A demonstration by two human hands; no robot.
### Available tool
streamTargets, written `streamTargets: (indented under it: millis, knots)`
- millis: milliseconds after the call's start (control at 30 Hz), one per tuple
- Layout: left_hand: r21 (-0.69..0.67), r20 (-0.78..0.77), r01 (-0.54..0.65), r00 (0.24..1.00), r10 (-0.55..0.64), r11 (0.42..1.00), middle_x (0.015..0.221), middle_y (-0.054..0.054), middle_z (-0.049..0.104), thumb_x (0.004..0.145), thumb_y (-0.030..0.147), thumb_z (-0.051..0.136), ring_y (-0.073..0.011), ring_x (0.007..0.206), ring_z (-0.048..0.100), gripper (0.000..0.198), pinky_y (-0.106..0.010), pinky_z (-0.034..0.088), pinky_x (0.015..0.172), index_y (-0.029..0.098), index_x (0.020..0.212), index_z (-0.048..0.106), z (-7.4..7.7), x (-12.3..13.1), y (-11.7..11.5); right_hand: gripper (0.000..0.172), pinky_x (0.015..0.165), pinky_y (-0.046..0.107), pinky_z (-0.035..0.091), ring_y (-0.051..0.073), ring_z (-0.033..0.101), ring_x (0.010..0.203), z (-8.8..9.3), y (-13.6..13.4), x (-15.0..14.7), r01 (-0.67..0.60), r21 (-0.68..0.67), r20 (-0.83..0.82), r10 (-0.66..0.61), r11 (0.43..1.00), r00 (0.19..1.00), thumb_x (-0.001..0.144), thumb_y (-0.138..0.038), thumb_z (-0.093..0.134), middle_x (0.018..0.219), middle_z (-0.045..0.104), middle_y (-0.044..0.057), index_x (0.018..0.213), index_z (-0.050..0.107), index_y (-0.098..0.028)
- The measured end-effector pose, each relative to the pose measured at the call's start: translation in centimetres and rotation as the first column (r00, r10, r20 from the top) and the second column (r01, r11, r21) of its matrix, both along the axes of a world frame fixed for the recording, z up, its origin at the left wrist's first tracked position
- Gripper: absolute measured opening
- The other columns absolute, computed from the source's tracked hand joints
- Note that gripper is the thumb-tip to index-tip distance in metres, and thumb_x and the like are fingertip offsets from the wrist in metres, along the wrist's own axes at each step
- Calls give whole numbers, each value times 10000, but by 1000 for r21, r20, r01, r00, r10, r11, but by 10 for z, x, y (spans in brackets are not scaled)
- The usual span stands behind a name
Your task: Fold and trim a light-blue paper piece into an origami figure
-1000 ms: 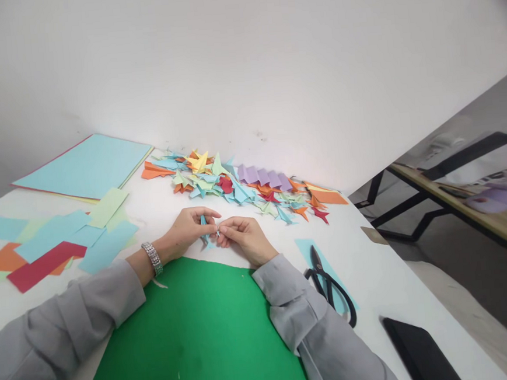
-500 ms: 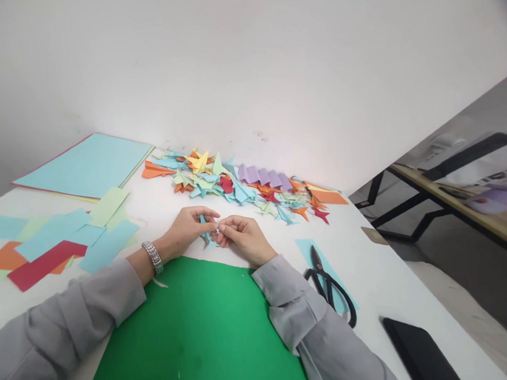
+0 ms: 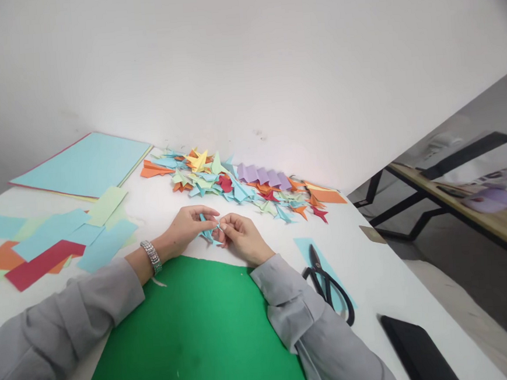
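A small folded light-blue paper piece [image 3: 208, 232] is held between my two hands, above the far edge of a green sheet [image 3: 194, 329]. My left hand [image 3: 189, 225] pinches its left side between thumb and fingers. From the right, my right hand [image 3: 243, 236] grips the paper's other end with its fingertips. The fingers partly hide the folds. Behind my hands lies a long pile of folded paper shapes [image 3: 235, 185] in blue, orange, green, yellow, red and purple.
Flat coloured paper pieces [image 3: 49, 235] lie at the left, below stacked large sheets [image 3: 87, 164]. Black scissors [image 3: 326, 281] rest partly on a blue strip [image 3: 302, 246] at the right. Nearer the front right is a black flat object [image 3: 417, 350]. A wooden shelf [image 3: 469, 205] stands beyond the table.
The blue paper has turned slightly between my fingers and shows more of its folded side. Both hands keep their grip in nearly the same place.
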State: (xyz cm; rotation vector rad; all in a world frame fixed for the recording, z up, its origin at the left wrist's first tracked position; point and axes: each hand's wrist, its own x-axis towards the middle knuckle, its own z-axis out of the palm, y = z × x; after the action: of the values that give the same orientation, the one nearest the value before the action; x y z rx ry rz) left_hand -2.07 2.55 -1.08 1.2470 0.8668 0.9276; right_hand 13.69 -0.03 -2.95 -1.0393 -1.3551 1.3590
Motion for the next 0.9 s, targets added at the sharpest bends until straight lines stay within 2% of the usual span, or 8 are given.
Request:
streamTargets:
  millis: [133,233,400,500,900]
  knots:
    - [64,-79,-17,997,22,998,611,4,609,621,250,715,-96,519,529,282,-249,412,543,98,855,671,-3,0,1,347,433,228,383,88,506,400,-2,1,0,-29,-17,-2,29,999,1000,706,-496,680,489,592,-47,724,549,-176]
    - [57,-70,-3,998,7,998,619,-3,614,630,265,709,-109,546,546,277,-260,428,569,99,847,668,-2,0,1,353,428,224,377,85,503,400,-2,1,0,-31,-12,-4,31,999,1000,708,-507,675,497,593,-45,714,548,-178]
    - [-22,19,-10,1000,11,1000,682,-1,613,581,168,707,-99,565,556,248,-255,433,575,106,818,666,2,0,-1,346,445,232,396,95,529,430,-2,1,1,-21,-17,-4,21,1000,1000,721,-504,666,521,600,-35,727,556,-176]
    - [5,-15,-4,1000,4,1000,713,4,601,552,131,729,-87,551,549,305,-247,426,550,108,849,662,2,0,-1,348,459,229,407,94,540,448,-2,1,2,-38,-26,-13,37,999,999,722,-502,666,536,606,-31,730,556,-171]
    - [21,-20,-3,1000,3,1000,678,15,596,570,141,730,-73,521,526,307,-219,399,491,111,868,659,0,-1,-1,314,467,216,418,93,568,458,1,1,1,-42,-57,-53,39,998,998,724,-460,684,551,634,-17,728,580,-164]
